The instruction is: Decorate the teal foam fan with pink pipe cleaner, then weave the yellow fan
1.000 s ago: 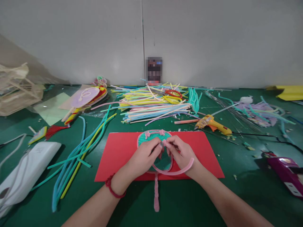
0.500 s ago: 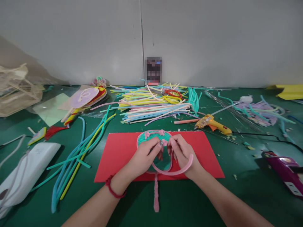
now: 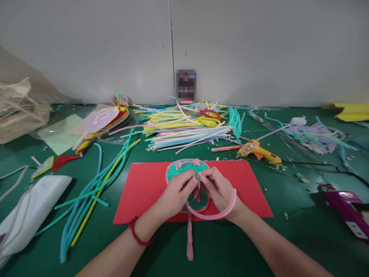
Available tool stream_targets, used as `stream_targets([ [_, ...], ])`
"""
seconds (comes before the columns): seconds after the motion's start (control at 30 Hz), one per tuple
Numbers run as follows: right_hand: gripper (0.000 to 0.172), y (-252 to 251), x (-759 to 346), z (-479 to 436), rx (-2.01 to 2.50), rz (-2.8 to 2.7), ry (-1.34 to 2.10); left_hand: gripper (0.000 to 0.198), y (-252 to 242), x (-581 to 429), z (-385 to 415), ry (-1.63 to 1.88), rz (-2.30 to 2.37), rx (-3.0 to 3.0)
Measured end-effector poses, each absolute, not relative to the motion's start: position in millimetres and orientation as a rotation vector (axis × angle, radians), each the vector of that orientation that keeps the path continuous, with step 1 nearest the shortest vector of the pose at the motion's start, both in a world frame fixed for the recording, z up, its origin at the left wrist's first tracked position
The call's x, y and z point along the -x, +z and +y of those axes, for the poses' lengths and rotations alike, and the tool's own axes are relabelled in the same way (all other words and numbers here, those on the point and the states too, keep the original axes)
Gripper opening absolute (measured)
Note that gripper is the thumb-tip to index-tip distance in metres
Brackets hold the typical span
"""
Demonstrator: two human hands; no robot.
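Note:
My left hand [image 3: 179, 192] and my right hand [image 3: 220, 189] meet fingertip to fingertip, both pinching a pink pipe cleaner [image 3: 211, 216]. Its free length loops down below my fingers and curls up against my right wrist. Under my hands lies a round fan [image 3: 188, 166] of teal pipe cleaner with a pink rim and small pink flowers near its top. Its pink handle [image 3: 189, 242] points toward me. Beneath the fan is a red sheet [image 3: 144, 192]. My fingers hide the fan's middle and the pinched part of the pipe cleaner.
Behind the sheet lies a pile of coloured pipe cleaners [image 3: 184, 130] with scissors [image 3: 209, 119] on top. A yellow glue gun [image 3: 259, 152] rests at right, near a purple power strip [image 3: 346, 211]. At left are loose pipe cleaners [image 3: 92, 196], a white device [image 3: 37, 211] and a lilac fan [image 3: 100, 120].
My right hand's fingertips have moved left and now meet my left fingertips, covering the flower seen there before. The pink pipe cleaner's loop has shifted slightly lower.

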State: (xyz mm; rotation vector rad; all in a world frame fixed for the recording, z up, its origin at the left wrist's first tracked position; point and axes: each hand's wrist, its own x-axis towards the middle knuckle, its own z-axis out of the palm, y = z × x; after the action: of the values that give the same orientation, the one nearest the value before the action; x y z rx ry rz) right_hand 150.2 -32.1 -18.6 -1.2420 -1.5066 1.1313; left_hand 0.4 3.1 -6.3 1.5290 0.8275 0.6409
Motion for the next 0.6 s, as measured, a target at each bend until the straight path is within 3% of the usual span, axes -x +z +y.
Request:
stream_targets([
  [0.3,0.027,-26,-157,-26,1.477,-1.632,0.767,0.031,-15,-1,10,0.713,0.844,-1.548],
  [0.6,0.021,0,-233,-15,1.652,-1.733,-0.089,0.030,-29,0,11,0.739,0.800,-1.575],
])
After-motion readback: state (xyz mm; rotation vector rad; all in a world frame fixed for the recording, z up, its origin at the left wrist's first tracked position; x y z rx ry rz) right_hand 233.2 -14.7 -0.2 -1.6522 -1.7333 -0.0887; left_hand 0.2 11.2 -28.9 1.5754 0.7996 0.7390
